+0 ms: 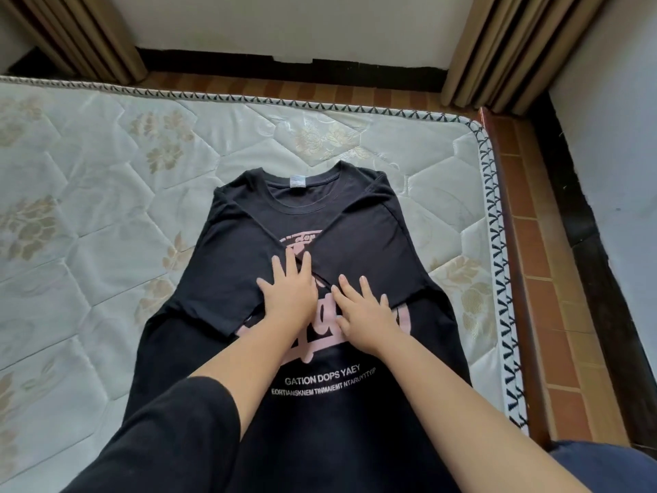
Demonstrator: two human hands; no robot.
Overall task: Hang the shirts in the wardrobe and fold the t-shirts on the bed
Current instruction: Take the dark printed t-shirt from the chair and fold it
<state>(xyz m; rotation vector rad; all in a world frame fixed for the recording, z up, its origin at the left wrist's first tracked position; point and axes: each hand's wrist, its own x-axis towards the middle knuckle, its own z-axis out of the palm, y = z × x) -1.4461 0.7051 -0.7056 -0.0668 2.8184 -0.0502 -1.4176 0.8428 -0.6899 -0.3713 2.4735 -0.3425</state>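
T-shirt [355,403] lies flat on quilted mattress [106,172], curtains [515,48] beyond.

The t-shirt [348,403] runs off the bottom edge, its hem unseen. Folded sleeves [369,250] and both hands [288,297] cover most of the pink lettering [401,320]. The neck label [297,181] is too small to read.

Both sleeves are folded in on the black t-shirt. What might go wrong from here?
The black cotton t-shirt with pink print lies near the quilted white mattress edge, so it may slide off. When the left hand and right hand lift, the crossed sleeves may spring open.
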